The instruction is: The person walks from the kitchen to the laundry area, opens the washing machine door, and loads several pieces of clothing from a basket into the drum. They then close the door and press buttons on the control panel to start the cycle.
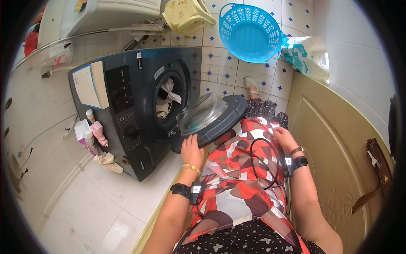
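Observation:
A dark front-loading washing machine stands to the left with its round door swung out towards me. The door's clear glass bowl faces the drum. My left hand holds the near rim of the door, fingers over its edge. Light-coloured laundry with a dark patch shows in the drum opening. My right hand is beside the red, white and brown apron over my lap, its fingers curled and partly hidden. Whether it grips the cloth cannot be told.
A blue plastic laundry basket stands on the tiled floor ahead, beside a printed bag and a yellow stool. A wooden door with a handle is close on my right. Bottles and gloves sit atop the washer.

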Tool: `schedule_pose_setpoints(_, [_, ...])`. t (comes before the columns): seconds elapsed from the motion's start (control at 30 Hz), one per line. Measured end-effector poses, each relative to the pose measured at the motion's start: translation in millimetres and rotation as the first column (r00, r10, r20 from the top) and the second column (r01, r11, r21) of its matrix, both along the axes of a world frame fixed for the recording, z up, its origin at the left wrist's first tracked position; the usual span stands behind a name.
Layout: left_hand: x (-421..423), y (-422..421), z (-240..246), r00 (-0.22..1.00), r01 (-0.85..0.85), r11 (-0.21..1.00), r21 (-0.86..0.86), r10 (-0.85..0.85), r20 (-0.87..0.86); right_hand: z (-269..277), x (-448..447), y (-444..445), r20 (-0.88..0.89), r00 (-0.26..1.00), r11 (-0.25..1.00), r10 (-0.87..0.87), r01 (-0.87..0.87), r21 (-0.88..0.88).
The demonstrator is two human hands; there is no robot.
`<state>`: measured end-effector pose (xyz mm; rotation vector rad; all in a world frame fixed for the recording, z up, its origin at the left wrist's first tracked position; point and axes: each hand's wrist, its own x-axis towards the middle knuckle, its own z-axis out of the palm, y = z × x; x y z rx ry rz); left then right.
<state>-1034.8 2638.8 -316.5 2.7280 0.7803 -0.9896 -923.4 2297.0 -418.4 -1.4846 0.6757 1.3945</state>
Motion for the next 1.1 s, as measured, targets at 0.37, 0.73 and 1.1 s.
schedule_pose_setpoints(0.37, [12, -4, 0, 0.994, 0.11, 0.994, 0.028, -0.11, -0.008, -37, -7, 12, 0.012, 0.997, 0.997, 0.076, -0.075, -0.024])
schedule_pose_setpoints(0.73, [18, 1, -24, 0.997, 0.028, 1.0, -0.004, -0.028, 0.071, -110, -57, 52, 0.094, 0.771, 0.775, 0.629, -0.613, -0.158])
schedule_pose_setpoints(1.1, [24, 2, -31, 0.991, -0.011, 0.999, 0.048, 0.005, 0.13, -105, -43, 83, 0.05, 0.626, 0.597, 0.779, -0.714, -0.365])
